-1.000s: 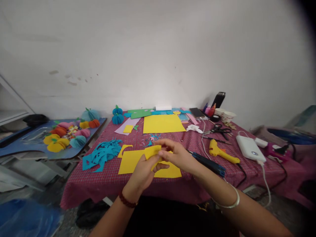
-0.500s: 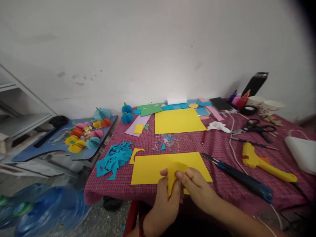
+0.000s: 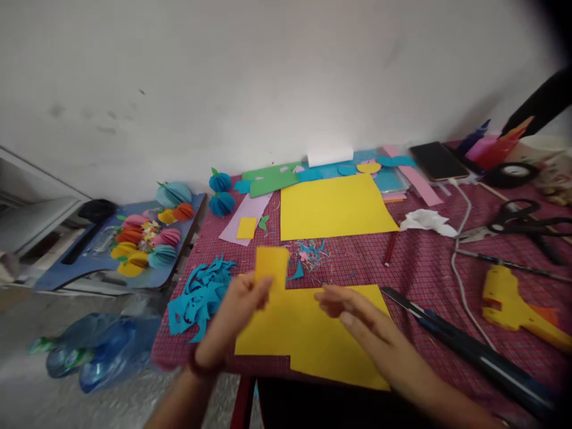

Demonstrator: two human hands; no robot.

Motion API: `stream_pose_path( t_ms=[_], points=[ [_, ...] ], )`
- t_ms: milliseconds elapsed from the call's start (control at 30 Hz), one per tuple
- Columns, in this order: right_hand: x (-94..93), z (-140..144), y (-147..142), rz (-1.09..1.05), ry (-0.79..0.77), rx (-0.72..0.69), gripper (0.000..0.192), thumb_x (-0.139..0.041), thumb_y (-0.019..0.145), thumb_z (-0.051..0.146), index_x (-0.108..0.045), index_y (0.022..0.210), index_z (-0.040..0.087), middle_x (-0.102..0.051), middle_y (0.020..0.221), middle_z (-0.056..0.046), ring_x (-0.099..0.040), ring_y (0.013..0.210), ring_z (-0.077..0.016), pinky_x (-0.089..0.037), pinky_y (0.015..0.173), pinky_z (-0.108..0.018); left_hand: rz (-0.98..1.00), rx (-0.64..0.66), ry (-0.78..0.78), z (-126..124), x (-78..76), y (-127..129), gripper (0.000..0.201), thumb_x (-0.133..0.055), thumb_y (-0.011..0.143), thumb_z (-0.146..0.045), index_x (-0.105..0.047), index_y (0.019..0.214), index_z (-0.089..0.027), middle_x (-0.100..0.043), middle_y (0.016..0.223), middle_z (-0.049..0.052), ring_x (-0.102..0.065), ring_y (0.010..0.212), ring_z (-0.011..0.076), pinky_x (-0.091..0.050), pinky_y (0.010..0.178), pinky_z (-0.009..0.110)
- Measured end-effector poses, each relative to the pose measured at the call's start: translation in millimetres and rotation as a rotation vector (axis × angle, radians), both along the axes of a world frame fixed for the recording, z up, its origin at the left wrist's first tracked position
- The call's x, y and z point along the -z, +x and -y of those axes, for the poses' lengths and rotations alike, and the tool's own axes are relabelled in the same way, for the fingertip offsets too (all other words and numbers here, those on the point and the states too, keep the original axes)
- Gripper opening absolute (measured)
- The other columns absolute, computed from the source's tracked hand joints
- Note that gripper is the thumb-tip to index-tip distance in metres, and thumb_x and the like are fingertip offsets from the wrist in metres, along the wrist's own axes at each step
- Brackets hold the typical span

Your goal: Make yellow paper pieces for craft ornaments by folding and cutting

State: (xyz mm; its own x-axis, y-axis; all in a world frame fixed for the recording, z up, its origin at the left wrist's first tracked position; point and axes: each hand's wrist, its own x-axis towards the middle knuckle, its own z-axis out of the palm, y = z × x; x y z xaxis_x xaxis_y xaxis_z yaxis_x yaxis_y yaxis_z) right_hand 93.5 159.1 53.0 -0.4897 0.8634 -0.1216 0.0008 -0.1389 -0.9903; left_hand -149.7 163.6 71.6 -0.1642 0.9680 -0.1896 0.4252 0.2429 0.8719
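Here's the left hand (image 3: 236,307) pinching a small, flat, yellow rectangular paper piece (image 3: 272,259) above the red checked cloth (image 3: 353,259); the right hand (image 3: 361,328), thumb and fingers parted, hovers over smooth yellow sheets (image 3: 328,351). Jagged blue paper scraps (image 3: 203,295) curl nearby.

Gap left of right hand (image 3: 384,344), cutter (image 3: 473,351) rightward
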Motion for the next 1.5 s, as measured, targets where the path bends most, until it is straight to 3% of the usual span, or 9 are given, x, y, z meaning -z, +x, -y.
stream_pose_path(
  t_ms=[167,267,467,600,767,933,1200,1367,1500],
  points=[
    [2.2,-13.9,23.5,0.093,0.021,0.171,0.021,-0.052,0.094,0.040,-0.067,0.101,0.027,-0.069,0.100,-0.004,-0.066,0.098,-0.0179,-0.053,0.091,-0.032,-0.211,-0.054,-0.010,-81.0,5.6,-69.9,0.033,-0.052,0.080,-0.048,-0.056,0.068,-0.018,-0.054,0.055,-0.001,-0.048,0.048,0.0130,-0.038,0.048,0.024],
    [5.0,-15.4,34.5,0.132,0.046,0.220,0.017,-0.052,0.094,0.036,-0.067,0.099,0.030,-0.069,0.097,-0.002,-0.065,0.096,-0.0171,-0.054,0.088,-0.029,-0.382,-0.108,0.105,-90.7,7.6,-76.3,0.035,-0.060,0.078,-0.043,-0.058,0.099,-0.016,-0.062,0.085,0.005,-0.057,0.073,0.0178,-0.045,0.064,0.029],
    [7.4,-7.1,64.4,0.208,0.104,0.291,0.015,-0.051,0.095,0.030,-0.066,0.098,0.029,-0.068,0.093,0.000,-0.064,0.090,-0.0143,-0.053,0.082,-0.024,-0.601,0.526,0.080,-19.7,5.0,-6.1,0.024,-0.050,0.090,-0.040,-0.060,0.099,-0.020,-0.065,0.095,0.005,-0.062,0.088,0.0218,-0.049,0.078,0.036],
    [0.5,4.0,80.4,0.335,0.215,0.125,0.018,-0.046,0.096,0.022,-0.064,0.100,0.026,-0.067,0.093,-0.002,-0.064,0.088,-0.0146,-0.053,0.077,-0.024,-0.715,0.621,0.110,30.6,20.4,34.1,0.061,-0.066,0.080,-0.037,-0.043,0.134,-0.019,-0.057,0.125,0.014,-0.056,0.113,0.0309,-0.048,0.094,0.047],
    [-2.4,15.9,79.9,0.496,0.401,-0.326,0.024,-0.047,0.093,0.014,-0.065,0.107,0.021,-0.068,0.103,-0.006,-0.063,0.098,-0.0187,-0.051,0.087,-0.031,-0.721,0.575,0.213,49.3,37.9,51.6,0.077,-0.069,0.076,-0.021,-0.031,0.144,-0.024,-0.040,0.143,0.016,-0.040,0.131,0.0356,-0.041,0.104,0.054],
    [6.8,17.7,77.4,0.519,0.461,-0.362,0.024,-0.047,0.094,0.014,-0.068,0.103,0.021,-0.071,0.096,-0.006,-0.066,0.092,-0.0182,-0.051,0.086,-0.032,-0.535,0.307,0.201,44.7,38.5,63.6,0.070,-0.065,0.081,-0.022,-0.035,0.143,-0.032,-0.040,0.144,0.012,-0.043,0.129,0.0325,-0.047,0.098,0.052],
    [15.7,17.2,82.6,0.478,0.409,-0.388,0.025,-0.048,0.092,0.012,-0.067,0.104,0.021,-0.071,0.097,-0.006,-0.066,0.091,-0.0180,-0.050,0.085,-0.030,0.222,-0.108,-0.334,30.5,24.8,65.1,0.067,-0.075,0.071,-0.036,-0.050,0.132,-0.022,-0.068,0.110,0.009,-0.066,0.097,0.0243,-0.055,0.081,0.034],
    [18.7,18.7,85.7,0.375,0.353,-0.286,0.021,-0.048,0.093,0.016,-0.067,0.100,0.021,-0.069,0.090,-0.005,-0.065,0.087,-0.0175,-0.050,0.082,-0.030,0.151,-0.067,-0.348,42.7,18.8,62.9,0.022,-0.077,0.069,-0.034,-0.072,0.083,-0.018,-0.071,0.083,0.004,-0.066,0.077,0.0200,-0.053,0.067,0.026],
    [16.8,17.2,92.0,0.249,0.234,0.174,0.015,-0.049,0.094,0.023,-0.060,0.104,0.024,-0.065,0.093,-0.005,-0.063,0.086,-0.0175,-0.051,0.075,-0.029,0.131,-0.010,-0.207,46.1,16.3,56.8,0.016,-0.077,0.070,-0.029,-0.067,0.065,-0.017,-0.062,0.069,0.000,-0.058,0.066,0.0127,-0.045,0.057,0.018]
  ],
)
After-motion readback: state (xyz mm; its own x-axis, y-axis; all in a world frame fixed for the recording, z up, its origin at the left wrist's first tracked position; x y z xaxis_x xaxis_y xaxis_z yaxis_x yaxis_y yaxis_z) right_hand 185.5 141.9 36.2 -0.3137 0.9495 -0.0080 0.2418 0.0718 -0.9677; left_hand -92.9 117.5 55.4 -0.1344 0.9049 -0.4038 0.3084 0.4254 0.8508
